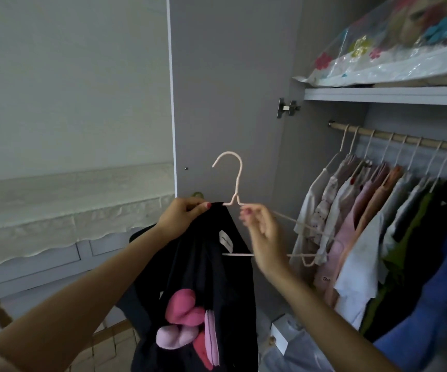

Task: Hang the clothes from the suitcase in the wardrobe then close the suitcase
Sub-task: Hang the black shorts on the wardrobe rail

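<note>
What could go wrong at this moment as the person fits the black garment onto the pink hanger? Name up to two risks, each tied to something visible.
1. The black garment covers only the hanger's left shoulder, pinched there by the left hand; its right arm is bare, so the garment may slide off.
2. The rail looks crowded with hanging clothes; hooking on another could be awkward and might dislodge a neighbour.

Wardrobe rail (404, 139) strung with pale hangers (369, 146), a packed row of garments (378, 210) under them. Shelf (388, 95) above, bearing a clear flower-printed bag (394, 57), possibly bedding inside. At the wardrobe floor, a blurred white box (281, 335).
</note>
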